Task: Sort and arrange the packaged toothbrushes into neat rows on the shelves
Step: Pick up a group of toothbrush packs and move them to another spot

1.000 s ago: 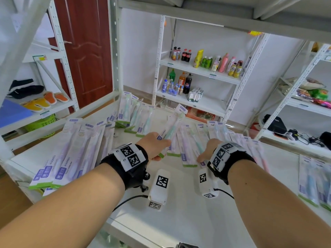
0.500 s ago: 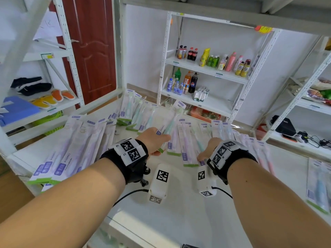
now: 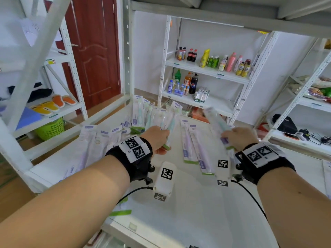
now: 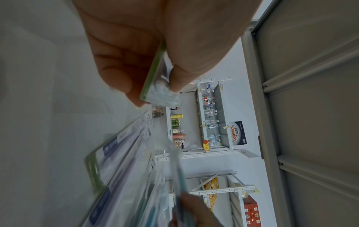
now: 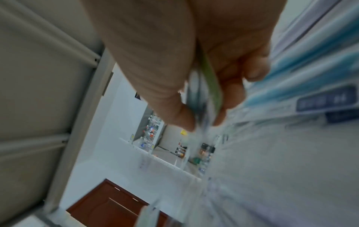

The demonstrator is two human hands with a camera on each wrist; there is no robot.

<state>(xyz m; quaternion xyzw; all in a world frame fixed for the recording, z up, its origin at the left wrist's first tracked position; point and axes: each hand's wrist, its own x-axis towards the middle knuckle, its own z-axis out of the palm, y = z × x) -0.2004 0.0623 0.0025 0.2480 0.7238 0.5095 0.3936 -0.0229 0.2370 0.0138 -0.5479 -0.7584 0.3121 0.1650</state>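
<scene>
Two toothbrush packs lifted: left hand [image 3: 157,138] one, right hand [image 3: 238,136] other.

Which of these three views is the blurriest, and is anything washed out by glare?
Right wrist view: blurriest, the right hand and its toothbrush pack smear. Left wrist view: sharper on the left hand. Head view: sharp, wide-angle bent, shelf washed pale.

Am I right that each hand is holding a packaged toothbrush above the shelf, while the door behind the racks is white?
Not quite: the door is dark red-brown, as the head view shows. The rest holds: the left hand and right hand each grip a packaged toothbrush above the shelf.
</scene>
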